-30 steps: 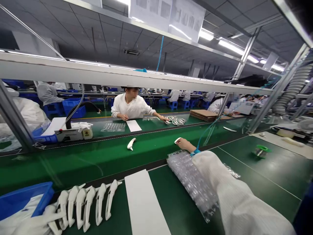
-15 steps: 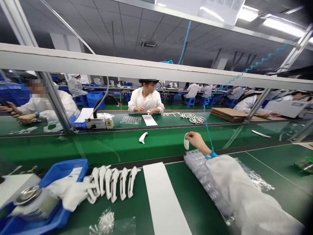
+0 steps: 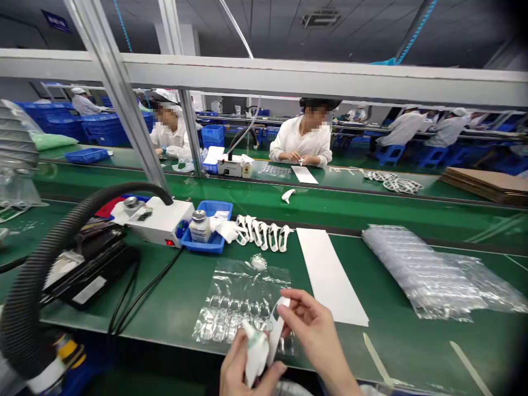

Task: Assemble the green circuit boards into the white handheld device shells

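Low at the front edge of the bench, my left hand [image 3: 233, 369] is closed around a white plastic part [image 3: 256, 355] with a narrow tip pointing up. My right hand [image 3: 317, 325] pinches the upper end of a flat, curved white plastic piece [image 3: 277, 333] between thumb and fingers. The two pieces are side by side; whether they touch is hard to tell. Beneath and beyond them lies a clear plastic bag [image 3: 218, 316] with rows of clear pockets. A row of white curved plastic handles [image 3: 264, 235] lies farther back.
A blue tray [image 3: 206, 246] holds a bottle [image 3: 201, 226] with a metal top. Right of the handles is a white strip [image 3: 325, 269], then stacked clear packaging [image 3: 416, 269]. A black hose [image 3: 61, 231] arches at left. One white part [image 3: 287, 196] sits on the green belt; a co-worker [image 3: 303, 135] sits opposite.
My right hand has come back from over the belt to the bench front with the white piece. My left hand is now in view with another white part. The view has turned left and down.
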The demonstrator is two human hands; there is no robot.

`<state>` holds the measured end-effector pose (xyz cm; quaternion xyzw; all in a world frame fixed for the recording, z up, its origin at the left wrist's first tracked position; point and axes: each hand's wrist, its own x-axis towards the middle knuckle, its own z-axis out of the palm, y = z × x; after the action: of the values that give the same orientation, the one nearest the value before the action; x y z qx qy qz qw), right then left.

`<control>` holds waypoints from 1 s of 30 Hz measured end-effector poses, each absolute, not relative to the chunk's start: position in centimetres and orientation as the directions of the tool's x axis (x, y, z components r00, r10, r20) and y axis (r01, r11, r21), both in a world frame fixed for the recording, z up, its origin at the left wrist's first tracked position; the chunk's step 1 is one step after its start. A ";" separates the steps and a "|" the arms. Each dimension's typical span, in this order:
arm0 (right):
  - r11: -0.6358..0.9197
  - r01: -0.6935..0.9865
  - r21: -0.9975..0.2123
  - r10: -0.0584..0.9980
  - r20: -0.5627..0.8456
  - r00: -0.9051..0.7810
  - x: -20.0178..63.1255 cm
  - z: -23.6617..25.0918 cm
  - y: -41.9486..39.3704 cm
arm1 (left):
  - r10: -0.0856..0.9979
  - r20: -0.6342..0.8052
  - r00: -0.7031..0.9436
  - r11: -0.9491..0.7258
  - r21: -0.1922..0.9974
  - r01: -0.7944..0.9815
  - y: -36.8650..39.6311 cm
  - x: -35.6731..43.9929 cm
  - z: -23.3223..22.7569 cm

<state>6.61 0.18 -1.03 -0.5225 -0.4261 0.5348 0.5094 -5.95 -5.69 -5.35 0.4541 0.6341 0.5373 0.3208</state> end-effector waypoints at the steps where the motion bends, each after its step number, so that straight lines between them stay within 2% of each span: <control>1: -0.124 -0.113 -0.986 0.989 -0.132 0.066 5.3 -1.5 -0.5 | 0.920 0.141 -0.365 -0.041 0.963 0.267 -6.0 -5.9 -5.6; 4: -0.151 -0.119 -0.981 0.988 -0.155 0.021 3.6 -2.3 -1.3 | 0.898 0.203 -0.391 -0.081 0.949 0.304 -6.7 -7.3 -6.1; 6: -0.155 -0.063 -0.986 0.988 -0.155 -0.015 4.0 -2.5 -0.8 | 0.903 0.122 -0.413 -0.013 0.966 0.258 -6.8 -8.6 -6.4; 9: 0.004 0.263 -0.965 0.999 -0.006 -0.038 5.7 -3.3 0.8 | 0.919 -0.101 -0.380 0.148 0.984 0.097 -6.6 -10.1 -6.7; 11: 0.146 0.506 -0.850 0.988 0.098 -0.121 6.6 -4.2 1.9 | 0.899 -0.210 -0.385 0.230 0.973 0.006 -6.4 -10.6 -6.9; 13: 0.213 0.635 -0.743 0.974 0.109 -0.200 6.9 -5.3 2.7 | 0.872 -0.263 -0.413 0.267 0.962 -0.049 -6.3 -10.8 -7.1; 15: 0.214 0.686 -0.695 0.973 0.089 -0.214 6.7 -6.1 3.0 | 0.849 -0.301 -0.435 0.294 0.952 -0.083 -6.4 -10.8 -7.3; 19: 0.209 0.685 -0.698 0.976 0.100 -0.195 6.2 -6.7 2.6 | 0.807 -0.344 -0.480 0.349 0.934 -0.081 -6.6 -10.7 -7.4; 24: 0.216 0.562 -0.798 0.975 0.140 -0.175 6.3 -6.3 1.8 | 0.805 -0.333 -0.491 0.349 0.935 -0.061 -6.8 -10.3 -7.5; 30: 0.155 0.415 -0.897 0.987 0.161 -0.022 6.3 -4.2 0.8 | 0.796 -0.296 -0.528 0.322 0.946 -0.045 -6.9 -9.6 -7.3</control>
<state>6.32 0.76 -4.17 -0.5558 -0.6303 0.3368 0.4246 -9.64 -6.87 -7.34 0.2667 0.7043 0.5178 0.4059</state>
